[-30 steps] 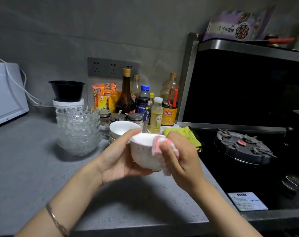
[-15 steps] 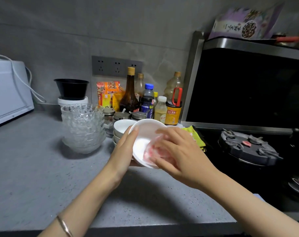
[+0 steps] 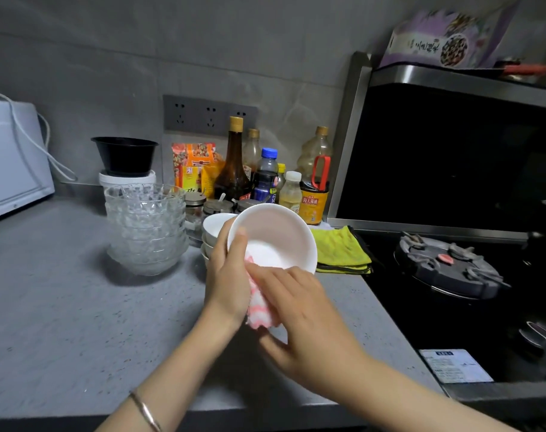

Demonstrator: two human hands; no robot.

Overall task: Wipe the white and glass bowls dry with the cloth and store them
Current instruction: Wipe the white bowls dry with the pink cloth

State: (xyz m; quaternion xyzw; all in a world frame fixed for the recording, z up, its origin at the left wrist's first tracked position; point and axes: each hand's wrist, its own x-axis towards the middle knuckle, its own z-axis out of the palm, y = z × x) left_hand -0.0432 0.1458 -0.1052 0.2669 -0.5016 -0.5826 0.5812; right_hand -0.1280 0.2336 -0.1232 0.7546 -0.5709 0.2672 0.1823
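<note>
Left hand point(image 3: 228, 275) closed round left rim of white bowl point(image 3: 274, 235), one digit hooked over the edge. Bowl tilted, mouth toward camera, lifted clear of grey counter point(image 3: 78, 322). Right hand point(image 3: 302, 307) at bowl's near rim, clamping pink-and-white cloth point(image 3: 260, 310) against it, fingers on top, thumb beneath. Just behind left-hand grip: stack of white bowls point(image 3: 214, 226). Further left: stack of glass bowls point(image 3: 145, 229) on counter. Right of gripped bowl: folded yellow cloth point(image 3: 340, 251).

Dim kitchen light, warped edges
</note>
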